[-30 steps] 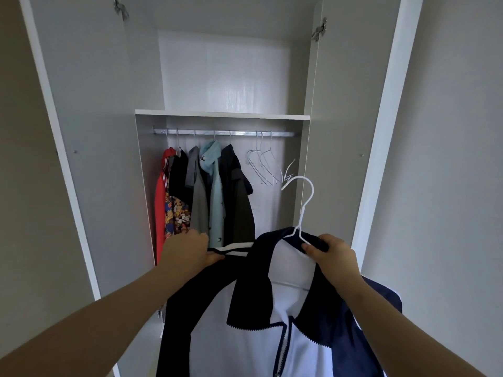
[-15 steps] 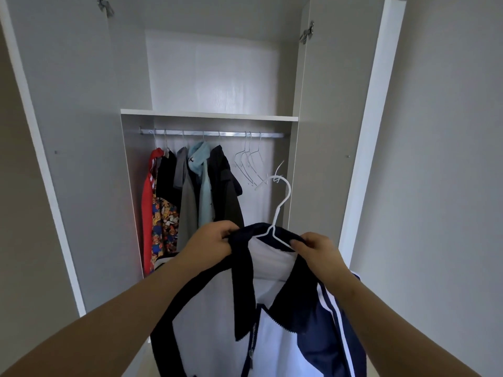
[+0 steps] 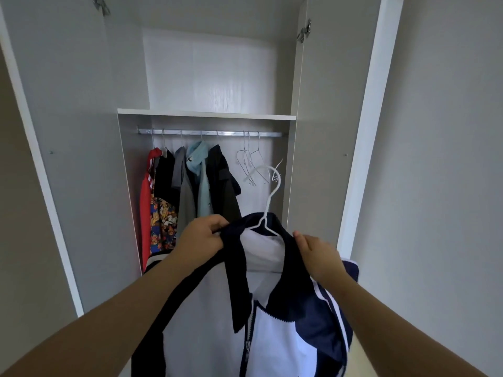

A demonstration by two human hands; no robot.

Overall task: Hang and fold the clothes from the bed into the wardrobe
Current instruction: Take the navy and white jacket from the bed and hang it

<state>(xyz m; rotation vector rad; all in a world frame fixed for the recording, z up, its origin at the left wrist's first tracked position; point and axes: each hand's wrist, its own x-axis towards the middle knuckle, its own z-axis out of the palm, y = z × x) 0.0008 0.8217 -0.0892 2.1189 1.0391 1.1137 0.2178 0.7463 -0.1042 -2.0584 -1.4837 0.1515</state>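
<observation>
The navy and white jacket (image 3: pixel 275 330) is hanging on a white wire hanger (image 3: pixel 268 202) in the near middle of the scene, held up in front of the open wardrobe (image 3: pixel 313 159) and not yet on its rail (image 3: pixel 209 132). The hanger's hook is pointing up and leaning slightly right, below the rail. The left grip (image 3: pixel 200 240) is pinching the dark collar on the jacket's left side with curled fingers. The right grip (image 3: pixel 318 257) is holding the collar's right side, its thumb lying along the cloth and its fingers hidden behind it. The zipped front is drooping between the two forearms. Farther in, a row of hung clothes (image 3: pixel 190 191) is filling the left part of the rail, a red garment (image 3: pixel 145 202) at the far left. Several bare hangers (image 3: pixel 251 164) are dangling to the right of them. A white shelf (image 3: pixel 206 115) is running just above the rail.
</observation>
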